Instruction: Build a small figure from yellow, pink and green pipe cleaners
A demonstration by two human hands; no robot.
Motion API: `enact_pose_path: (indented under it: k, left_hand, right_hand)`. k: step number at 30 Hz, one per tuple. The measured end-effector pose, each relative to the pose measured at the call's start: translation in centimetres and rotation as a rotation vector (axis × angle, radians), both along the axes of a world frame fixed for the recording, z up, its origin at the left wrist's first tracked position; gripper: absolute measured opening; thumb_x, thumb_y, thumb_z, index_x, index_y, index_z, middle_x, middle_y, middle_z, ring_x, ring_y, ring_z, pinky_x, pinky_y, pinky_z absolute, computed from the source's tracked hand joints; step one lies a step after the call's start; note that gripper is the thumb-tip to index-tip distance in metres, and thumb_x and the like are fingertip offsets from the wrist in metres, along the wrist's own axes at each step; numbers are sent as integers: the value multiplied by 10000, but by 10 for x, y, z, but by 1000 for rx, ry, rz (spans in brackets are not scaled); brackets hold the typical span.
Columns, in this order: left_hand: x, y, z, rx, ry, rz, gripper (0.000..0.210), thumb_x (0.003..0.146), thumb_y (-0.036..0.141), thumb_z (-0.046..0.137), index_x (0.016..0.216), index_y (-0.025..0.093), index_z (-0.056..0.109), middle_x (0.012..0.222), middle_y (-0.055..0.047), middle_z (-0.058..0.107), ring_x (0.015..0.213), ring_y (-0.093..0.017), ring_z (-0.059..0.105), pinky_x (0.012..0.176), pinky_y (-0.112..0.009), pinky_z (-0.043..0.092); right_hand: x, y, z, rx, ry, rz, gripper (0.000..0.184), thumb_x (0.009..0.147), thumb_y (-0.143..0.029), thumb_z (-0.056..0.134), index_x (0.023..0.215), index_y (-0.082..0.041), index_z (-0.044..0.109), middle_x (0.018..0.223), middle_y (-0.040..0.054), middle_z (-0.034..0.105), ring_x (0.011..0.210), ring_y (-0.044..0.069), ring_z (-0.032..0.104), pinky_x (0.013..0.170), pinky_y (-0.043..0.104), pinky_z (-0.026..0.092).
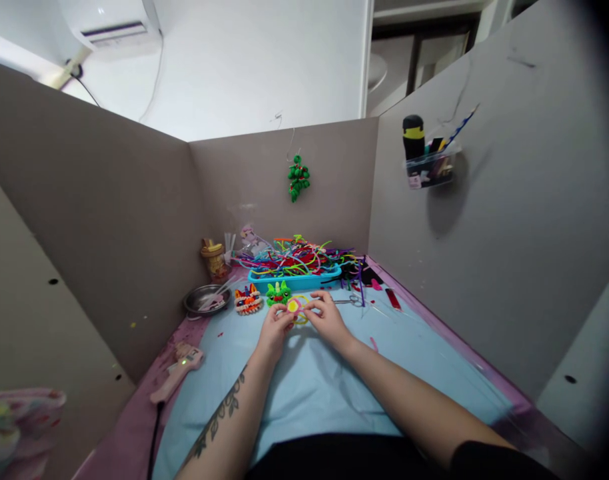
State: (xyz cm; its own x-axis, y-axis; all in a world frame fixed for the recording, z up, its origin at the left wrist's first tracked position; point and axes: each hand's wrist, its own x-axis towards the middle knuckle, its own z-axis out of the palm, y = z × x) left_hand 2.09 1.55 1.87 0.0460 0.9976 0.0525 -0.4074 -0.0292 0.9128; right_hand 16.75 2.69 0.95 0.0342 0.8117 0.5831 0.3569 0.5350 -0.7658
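Observation:
Between my two hands is a small pink and yellow pipe-cleaner piece (294, 306) with a yellow loop at its side. My left hand (276, 327) pinches its left edge between thumb and fingers. From the other side my right hand (326, 316) grips the pink pipe-cleaner strand at its right, fingertips pressed together. Just behind the hands sits a green fuzzy animal head (278, 293). Left of that stands an orange and white fuzzy figure (248, 300). Beyond my right fingers lies a pair of scissors (352, 301), partly hidden by the hand.
A blue tray (264, 281) heaped with colourful pipe cleaners stands at the back. On the left are a metal bowl (194, 301), a jar (215, 261) and a pink glue gun (180, 371). Grey panels enclose the table; a pen box (431, 171) hangs right, a green ornament (298, 179) behind.

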Motion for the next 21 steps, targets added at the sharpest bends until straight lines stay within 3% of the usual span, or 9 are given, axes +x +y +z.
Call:
enact_pose_path:
  k: [3,6,21]
  left_hand:
    - [0,0,0,10,23,6,365,526,245,748,783,193,494,636,29,620,614,-118,588,582,-206,394]
    - [0,1,-1,12,32,5,384,516,255,758,790,189,496,629,22,624,601,-119,587,579,-211,395]
    - [-1,1,-4,21,17,-48,443,520,269,782,822,188,469,667,-13,666,611,-135,619,570,-205,395]
  right_hand:
    - [3,-2,1,136,-135,-35,98,745,-179,572,749,-205,667,1039,70,466,895,188,491,842,379,443]
    - [5,-4,3,209,-219,-52,151,766,-138,538,775,-215,668,1054,76,469,894,200,482,856,401,424]
    - [7,0,0,189,-208,-58,156,764,-145,545,769,-222,680,1025,70,469,868,194,486,825,386,433]
